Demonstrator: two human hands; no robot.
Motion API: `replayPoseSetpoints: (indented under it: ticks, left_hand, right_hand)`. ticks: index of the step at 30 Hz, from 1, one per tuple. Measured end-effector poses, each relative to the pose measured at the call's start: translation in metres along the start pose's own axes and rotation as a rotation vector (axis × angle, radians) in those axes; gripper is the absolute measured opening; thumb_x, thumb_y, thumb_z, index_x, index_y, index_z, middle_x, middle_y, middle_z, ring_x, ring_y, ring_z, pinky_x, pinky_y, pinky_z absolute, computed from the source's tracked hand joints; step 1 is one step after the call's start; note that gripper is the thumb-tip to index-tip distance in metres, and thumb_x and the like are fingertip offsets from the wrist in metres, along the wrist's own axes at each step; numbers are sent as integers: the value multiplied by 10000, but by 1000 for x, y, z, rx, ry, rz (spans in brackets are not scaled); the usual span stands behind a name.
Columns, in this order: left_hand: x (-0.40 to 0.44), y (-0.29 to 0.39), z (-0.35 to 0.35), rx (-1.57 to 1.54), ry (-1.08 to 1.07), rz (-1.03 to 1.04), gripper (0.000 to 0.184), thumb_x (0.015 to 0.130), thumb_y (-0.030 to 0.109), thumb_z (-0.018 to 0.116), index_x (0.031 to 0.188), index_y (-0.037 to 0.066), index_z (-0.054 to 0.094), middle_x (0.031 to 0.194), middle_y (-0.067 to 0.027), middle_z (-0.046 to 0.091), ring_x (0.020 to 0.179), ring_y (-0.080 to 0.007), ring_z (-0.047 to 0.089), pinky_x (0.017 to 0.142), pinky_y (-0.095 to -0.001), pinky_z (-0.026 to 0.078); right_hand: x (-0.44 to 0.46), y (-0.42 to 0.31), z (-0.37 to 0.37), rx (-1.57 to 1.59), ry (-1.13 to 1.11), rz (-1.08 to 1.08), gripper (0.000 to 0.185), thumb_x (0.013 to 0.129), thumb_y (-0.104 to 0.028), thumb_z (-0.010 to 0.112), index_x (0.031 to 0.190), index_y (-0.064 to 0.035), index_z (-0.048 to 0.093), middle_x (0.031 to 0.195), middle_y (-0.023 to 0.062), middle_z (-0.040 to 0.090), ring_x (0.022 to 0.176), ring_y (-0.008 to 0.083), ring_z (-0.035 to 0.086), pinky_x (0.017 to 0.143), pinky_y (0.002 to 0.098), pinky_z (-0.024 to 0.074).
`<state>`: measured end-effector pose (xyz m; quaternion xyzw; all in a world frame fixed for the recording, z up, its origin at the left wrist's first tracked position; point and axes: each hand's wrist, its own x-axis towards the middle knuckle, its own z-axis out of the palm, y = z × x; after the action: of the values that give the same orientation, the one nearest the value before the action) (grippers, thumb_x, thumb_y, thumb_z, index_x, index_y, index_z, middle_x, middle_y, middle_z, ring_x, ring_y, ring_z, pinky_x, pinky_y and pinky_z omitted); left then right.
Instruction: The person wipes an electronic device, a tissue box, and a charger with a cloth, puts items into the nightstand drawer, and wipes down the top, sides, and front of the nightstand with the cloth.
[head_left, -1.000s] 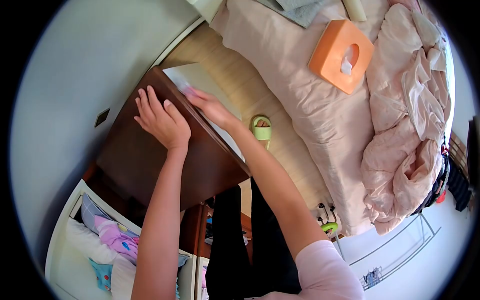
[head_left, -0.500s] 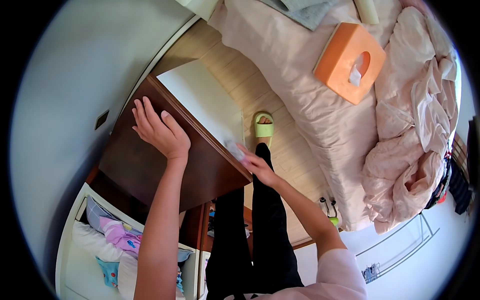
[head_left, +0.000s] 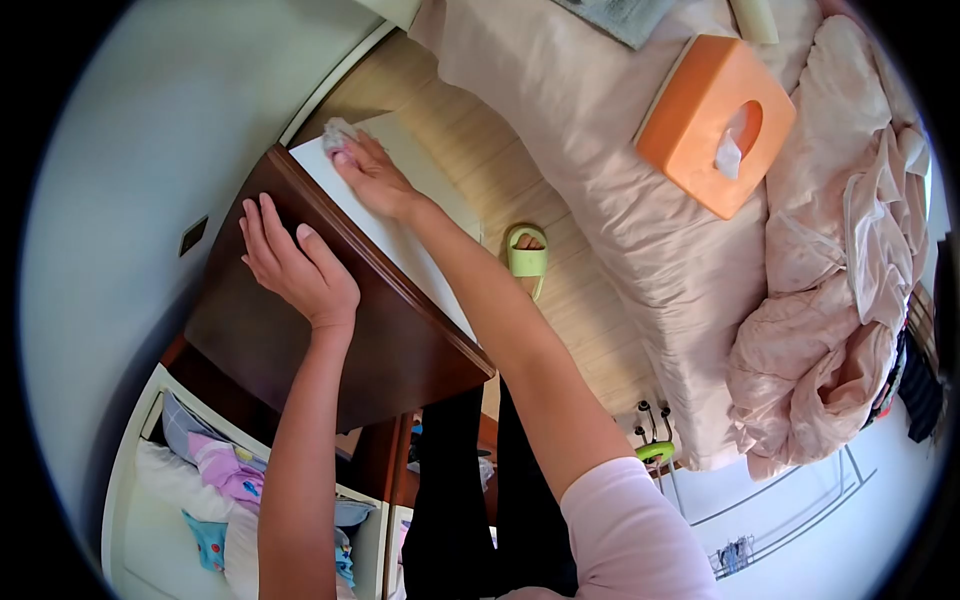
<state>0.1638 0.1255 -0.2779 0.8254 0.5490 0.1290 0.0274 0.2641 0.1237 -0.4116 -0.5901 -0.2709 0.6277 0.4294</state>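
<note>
A dark brown wooden cabinet (head_left: 330, 340) stands against the wall, and a white panel (head_left: 400, 255) shows along its far side. My left hand (head_left: 300, 262) lies on the brown surface with its fingers stretched out and nothing in it. At the far end of the white panel, my right hand (head_left: 370, 178) presses a crumpled whitish wipe (head_left: 338, 136) against the surface. The fingers of that hand are bent over the wipe and partly cover it.
An orange tissue box (head_left: 690, 115) sits on the pink bed (head_left: 600, 200). On the wooden floor is a foot in a green slipper (head_left: 527, 262). An open white drawer (head_left: 125, 500) holding cloths is at the lower left. A metal rack (head_left: 800, 520) stands lower right.
My right hand with the wipe went down the white panel towards me, then back up to its far end. My left hand stays on the brown surface, while the view has shifted slightly.
</note>
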Motion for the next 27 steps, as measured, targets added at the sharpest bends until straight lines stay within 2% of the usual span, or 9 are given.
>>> replayPoseSetpoints:
  ticks: [3,6,8,11,14,16,20,23,27]
  left_hand:
    - [0,-1,1,-2,-7,-4,521,1004,259,406,1477,46,453,1550,-189,399,1442,-386,342,1162,-588,205]
    - [-1,-3,2,-10,-23,-9,544,995,258,405,1499,55,425,1571,-177,371,1460,-395,315,1159,-633,183]
    - [-1,-3,2,-4,-21,-12,543,996,256,405,1499,53,424,1570,-176,371,1459,-393,317,1158,-634,185]
    - [-1,-3,2,0,-23,-5,541,996,249,403,1498,51,424,1569,-179,371,1459,-392,318,1159,-635,183]
    - [-1,-3,2,-5,-19,-1,536,996,248,404,1491,45,434,1563,-187,379,1453,-394,326,1162,-622,191]
    - [0,-1,2,2,6,25,506,1004,233,408,1459,18,463,1531,-213,411,1421,-390,364,1155,-550,236]
    - [1,2,1,2,19,48,487,1005,206,414,1436,-10,479,1510,-236,429,1394,-388,393,1144,-489,280]
    - [1,0,2,2,17,48,483,1004,198,415,1437,-8,478,1512,-232,428,1397,-382,391,1145,-484,281]
    - [1,-5,4,-66,9,46,510,997,236,409,1456,19,471,1532,-216,407,1420,-405,362,1157,-581,221]
  right_hand:
    - [-40,56,-4,-7,19,81,684,1031,-583,356,1583,-183,299,1672,174,92,1551,334,16,1249,420,65]
    - [-140,115,-9,-27,20,219,653,1049,-542,345,1571,-150,324,1670,168,109,1552,325,26,1248,410,82]
    - [-204,159,-4,-12,65,196,630,1060,-524,334,1565,-148,339,1671,165,110,1550,340,26,1245,427,86]
    - [-256,132,1,-39,38,195,623,1062,-533,318,1571,-173,332,1674,163,96,1545,371,15,1242,457,76]
    - [-218,73,-7,130,-61,-7,627,1059,-558,290,1575,-204,330,1677,160,78,1541,394,-6,1239,480,61]
    - [-160,42,-7,189,-107,-130,647,1052,-592,234,1579,-229,321,1679,158,65,1541,393,-21,1240,482,54]
    - [-24,5,-1,66,-98,-213,686,1034,-630,195,1582,-234,307,1679,158,62,1540,393,-18,1244,469,53]
    - [37,24,6,-22,3,-24,692,1024,-643,202,1585,-248,291,1676,159,77,1540,393,14,1247,464,66]
    - [22,146,3,-142,56,234,690,1017,-636,167,1584,-260,282,1659,160,170,1532,388,104,1249,474,98]
